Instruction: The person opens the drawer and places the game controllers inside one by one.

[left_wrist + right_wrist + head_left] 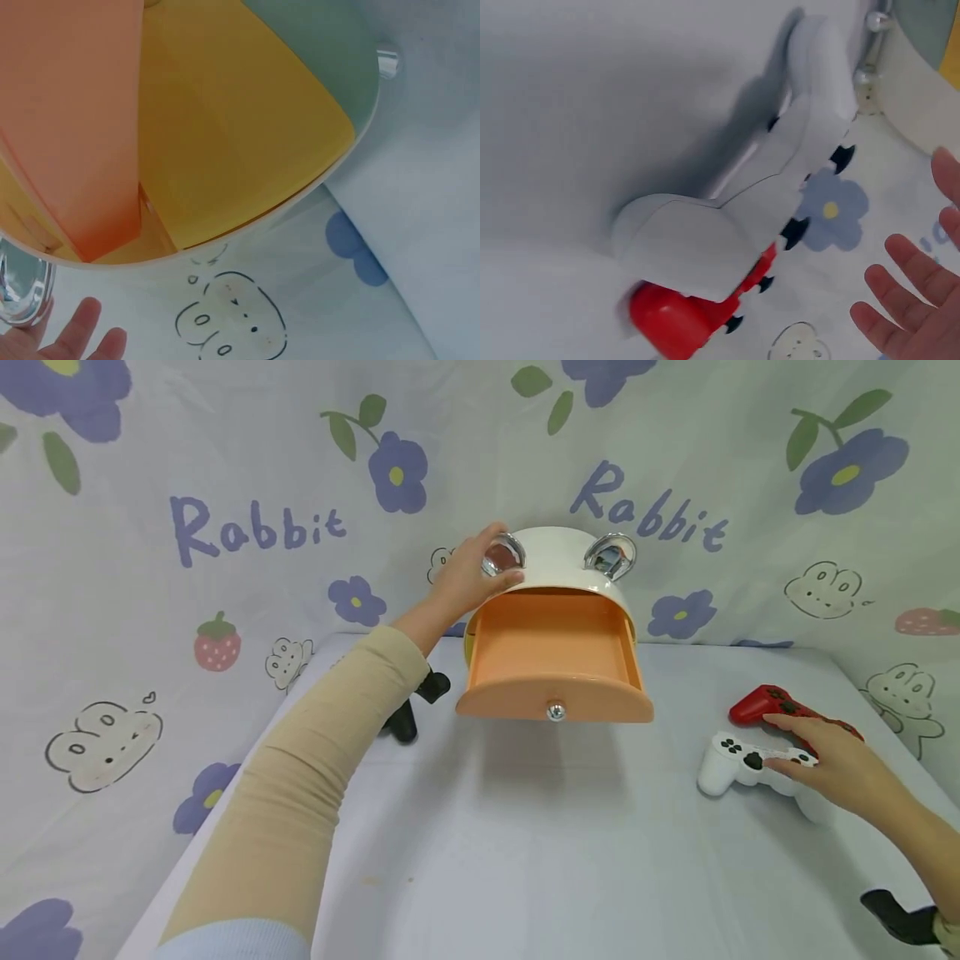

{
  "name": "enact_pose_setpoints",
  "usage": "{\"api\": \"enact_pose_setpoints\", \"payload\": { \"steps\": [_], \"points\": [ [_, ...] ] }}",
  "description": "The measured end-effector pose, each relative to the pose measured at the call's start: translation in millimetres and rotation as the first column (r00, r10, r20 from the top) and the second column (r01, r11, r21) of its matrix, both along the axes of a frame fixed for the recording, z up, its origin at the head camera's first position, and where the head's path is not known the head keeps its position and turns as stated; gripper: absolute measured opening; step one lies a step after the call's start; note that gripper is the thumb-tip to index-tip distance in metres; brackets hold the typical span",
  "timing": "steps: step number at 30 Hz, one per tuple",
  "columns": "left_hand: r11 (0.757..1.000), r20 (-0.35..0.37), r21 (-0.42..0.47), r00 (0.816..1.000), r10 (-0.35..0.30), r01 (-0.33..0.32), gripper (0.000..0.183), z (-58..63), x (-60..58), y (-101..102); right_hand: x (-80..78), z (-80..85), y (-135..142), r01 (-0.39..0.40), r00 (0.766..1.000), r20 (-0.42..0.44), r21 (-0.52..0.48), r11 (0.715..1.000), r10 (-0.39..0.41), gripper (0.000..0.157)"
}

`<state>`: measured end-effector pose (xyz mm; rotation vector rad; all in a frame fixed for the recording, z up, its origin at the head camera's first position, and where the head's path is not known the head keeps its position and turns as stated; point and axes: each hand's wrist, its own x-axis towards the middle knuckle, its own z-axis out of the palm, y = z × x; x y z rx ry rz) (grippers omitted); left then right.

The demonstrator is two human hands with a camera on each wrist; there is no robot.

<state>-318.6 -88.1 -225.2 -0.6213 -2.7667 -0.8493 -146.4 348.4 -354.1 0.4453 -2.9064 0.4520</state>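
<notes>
My left hand (467,570) grips the left chrome ear (506,555) of a rounded white box (555,557), thumb on the front side and fingers behind. An orange drawer (510,700) with a small round knob (556,712) is pulled out toward me. Beneath it, the left wrist view shows a yellow drawer (247,127) in the box's rounded body. On the right, my right hand (843,768) hovers over a white game controller (722,770), fingers extended. A red game controller (756,703) lies just behind the white one.
Black straps or parts (403,723) show beside the left forearm on the white tabletop (540,860). A printed curtain (262,427) with flowers and rabbits hangs close behind the box. The box's other chrome ear (611,557) stands at its top right.
</notes>
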Motion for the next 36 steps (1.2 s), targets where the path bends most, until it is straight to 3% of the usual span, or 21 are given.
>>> {"api": "enact_pose_setpoints", "payload": {
  "steps": [8, 15, 23, 31, 36],
  "points": [
    [1.000, -0.005, -0.001, 1.000, 0.005, -0.005, 0.072, 0.2, -0.2, -1, -9.5, -23.4, 16, -0.111, 0.987, 0.116, -0.036, 0.993, 0.114, 0.085],
    [1.000, 0.003, -0.010, 1.000, 0.009, -0.009, 0.073, 1.1, 0.1, -1, -17.8, -41.8, 24, -0.132, 0.964, 0.236, 0.022, 0.991, 0.124, 0.094],
    [1.000, 0.013, -0.008, 1.000, -0.002, 0.002, 0.072, -0.7, -2.9, -1, -24.7, -58.0, 32, -0.134, 0.950, 0.277, -0.042, 0.990, 0.140, 0.091],
    [1.000, 0.005, -0.011, 1.000, 0.000, 0.000, 0.072, -0.4, -0.5, -1, -31.0, -59.0, 32, -0.182, 0.941, 0.279, -0.055, 0.982, 0.190, 0.083],
    [1.000, 0.002, -0.008, 1.000, 0.006, -0.006, 0.072, 0.4, 0.4, -1, -32.4, -60.5, 32, -0.203, 0.949, 0.239, -0.044, 0.978, 0.207, 0.079]
  ]
}}
